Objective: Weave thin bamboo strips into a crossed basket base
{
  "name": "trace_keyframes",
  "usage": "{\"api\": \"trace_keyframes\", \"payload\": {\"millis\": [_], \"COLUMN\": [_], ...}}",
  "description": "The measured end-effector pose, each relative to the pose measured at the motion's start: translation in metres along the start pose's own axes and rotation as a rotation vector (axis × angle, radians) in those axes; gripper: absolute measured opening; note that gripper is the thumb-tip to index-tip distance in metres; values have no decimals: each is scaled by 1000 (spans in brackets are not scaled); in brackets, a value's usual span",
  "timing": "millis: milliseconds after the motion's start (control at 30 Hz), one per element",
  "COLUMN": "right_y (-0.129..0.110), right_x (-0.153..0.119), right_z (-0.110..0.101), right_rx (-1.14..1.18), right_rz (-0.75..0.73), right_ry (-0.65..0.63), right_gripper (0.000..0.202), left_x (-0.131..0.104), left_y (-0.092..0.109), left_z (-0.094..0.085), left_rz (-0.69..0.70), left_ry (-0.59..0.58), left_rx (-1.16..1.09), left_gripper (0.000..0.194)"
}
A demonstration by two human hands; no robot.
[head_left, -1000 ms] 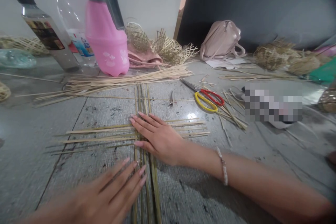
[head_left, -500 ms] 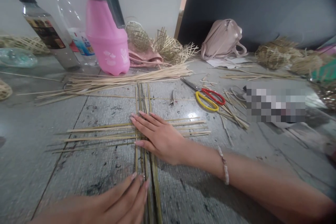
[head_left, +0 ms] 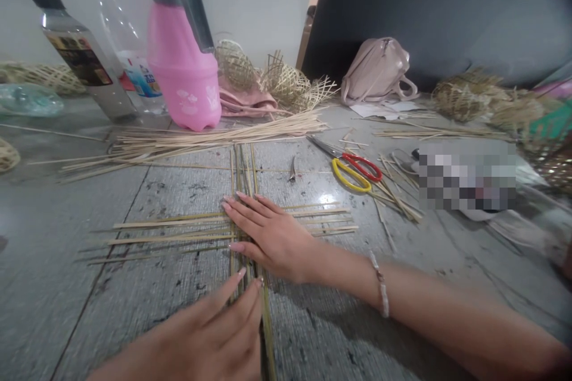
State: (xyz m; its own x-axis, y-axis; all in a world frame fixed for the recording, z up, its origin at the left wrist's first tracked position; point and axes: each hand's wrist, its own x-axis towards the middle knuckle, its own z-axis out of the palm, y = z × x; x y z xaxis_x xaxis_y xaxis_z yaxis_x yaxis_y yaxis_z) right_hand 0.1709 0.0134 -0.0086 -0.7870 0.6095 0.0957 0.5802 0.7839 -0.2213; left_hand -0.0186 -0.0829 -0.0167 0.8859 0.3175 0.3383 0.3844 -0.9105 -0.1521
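Observation:
My right hand (head_left: 272, 241) lies flat on the crossing of the thin bamboo strips (head_left: 156, 239), fingers stretched out and pressing on them. One set of strips runs left to right beneath it. The lengthwise strips (head_left: 245, 175) run from the far side toward me, under both hands. At the bottom, my left hand (head_left: 218, 330) reaches over their near part. Its fingers are extended, two tips parted and touching or just above the strips; its thumb is hard to make out. Beyond my right hand lies a small curved metal piece (head_left: 292, 169).
Scissors (head_left: 353, 172) with red and yellow handles lie right of the strips. A strip bundle (head_left: 214, 136) crosses behind. Farther back stand a pink spray bottle (head_left: 185, 77), a dark-capped bottle (head_left: 84, 59), a pink bag (head_left: 375, 71) and woven pieces (head_left: 286, 80). Loose strips (head_left: 400, 199) lie near the scissors.
My left hand has moved forward and to the right along the lengthwise strips, closer to my right hand, and its fingertips have parted. My right hand stays in place.

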Motion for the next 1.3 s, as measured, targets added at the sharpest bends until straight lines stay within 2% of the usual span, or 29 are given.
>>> {"api": "trace_keyframes", "payload": {"millis": [133, 367, 700, 867, 1133, 1300], "right_y": [0, 0, 0, 0, 1, 1], "right_x": [0, 0, 0, 0, 0, 0], "right_z": [0, -1, -2, 0, 0, -1], "right_rx": [-5, -3, 1, 8, 9, 19], "right_rz": [-2, 10, 11, 11, 2, 2], "right_ry": [1, -5, -7, 14, 12, 0], "right_gripper": [64, 63, 62, 62, 63, 63], "left_x": [10, 3, 12, 13, 8, 5], "left_y": [-20, -26, -27, -32, -34, -35], "left_z": [-2, -8, -2, -6, -10, -16], "left_rz": [94, 121, 71, 52, -58, -91], "left_ry": [34, 32, 8, -15, -38, -38], "left_rx": [3, -17, -117, -181, -210, -164], "left_gripper": [15, 15, 16, 18, 24, 17]}}
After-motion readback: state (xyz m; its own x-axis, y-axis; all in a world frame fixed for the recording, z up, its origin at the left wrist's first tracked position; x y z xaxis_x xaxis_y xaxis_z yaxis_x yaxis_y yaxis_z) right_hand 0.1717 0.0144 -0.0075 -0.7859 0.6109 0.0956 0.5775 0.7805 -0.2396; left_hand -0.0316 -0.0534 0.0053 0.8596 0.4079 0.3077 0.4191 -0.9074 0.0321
